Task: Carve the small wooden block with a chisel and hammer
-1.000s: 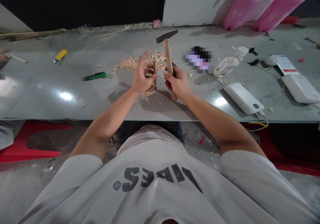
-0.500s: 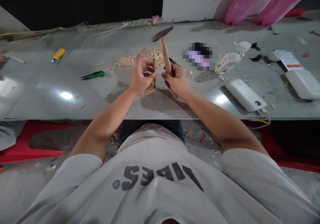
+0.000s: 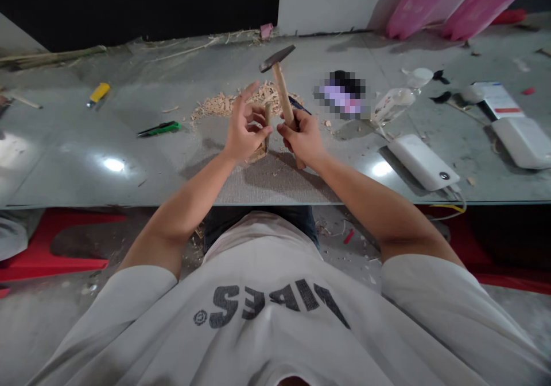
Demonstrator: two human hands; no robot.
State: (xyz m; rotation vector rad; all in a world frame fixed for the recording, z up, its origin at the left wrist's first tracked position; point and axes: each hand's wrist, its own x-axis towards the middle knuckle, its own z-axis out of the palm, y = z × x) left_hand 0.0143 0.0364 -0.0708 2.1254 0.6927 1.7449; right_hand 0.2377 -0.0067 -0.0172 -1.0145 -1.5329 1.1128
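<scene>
My left hand (image 3: 243, 131) pinches a chisel (image 3: 267, 112) between thumb and fingers, its index finger raised away. The chisel stands nearly upright, its lower end at a small piece of wood (image 3: 259, 155) that the hand partly covers. Just to the right, my right hand (image 3: 305, 136) is wrapped round the wooden handle of a hammer (image 3: 282, 89). The hammer's dark metal head points up and away from me, above the level of the chisel's top and apart from it. A textured grey mat (image 3: 279, 188) lies under both hands.
Wood chips (image 3: 215, 106) are heaped beyond my hands. Leftward lie a green utility knife (image 3: 159, 129) and a yellow cutter (image 3: 99, 94). To the right are a white power bank (image 3: 424, 162) with cables, a clear bottle (image 3: 394, 106) and a blurred-out purple item (image 3: 342, 96).
The chisel has shifted very slightly, its top leaning a little further right. Both hands keep their grips, and the hammer is held almost as before.
</scene>
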